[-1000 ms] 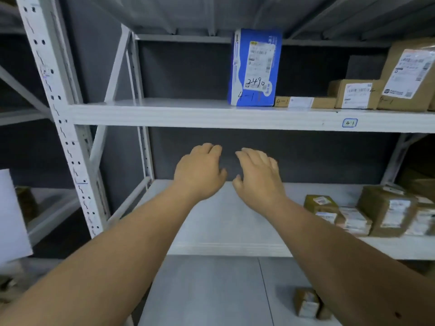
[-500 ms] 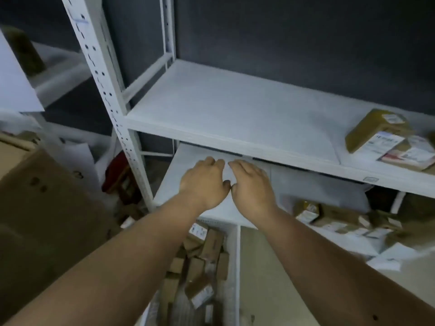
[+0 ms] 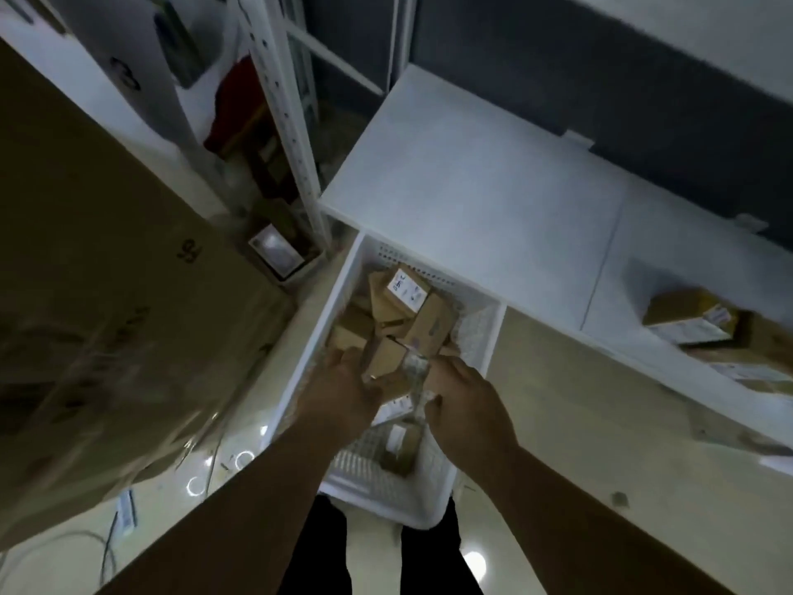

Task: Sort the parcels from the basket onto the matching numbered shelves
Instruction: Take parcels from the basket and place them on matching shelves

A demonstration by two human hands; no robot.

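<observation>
- Nearest the camera, both forearms reach down into a white perforated basket (image 3: 476,337) that stands on the pale floor in front of the person's dark-clad legs
- The left hand (image 3: 339,390) is down among the parcels with its fingers against a small brown cardboard box (image 3: 386,358); whether they have closed round it I cannot tell, as the picture is blurred there
- The right hand (image 3: 465,405) is just beside it, its fingers curled near a pale, crumpled-looking packet (image 3: 416,371) between the two hands; whether it has hold of the packet is also unclear
- Under the wrists one more small labelled box (image 3: 399,448) lies on the basket floor, and beyond the hands a heap of brown parcels fills the far half, the topmost box (image 3: 401,289) showing a white label with handwriting too small to read
- By my reading the step in hand is picking the next parcel, with its number not yet read
- Farther off, the lowest shelf (image 3: 472,186) of the white rack is largely bare on its left; a few shelved parcels (image 3: 695,319) lie at its right end
- Judged from this, some sorting is done but most is left: the basket holds many parcels
- At the far left stand a large cardboard carton (image 3: 107,234) and the rack's perforated upright (image 3: 292,135)
</observation>
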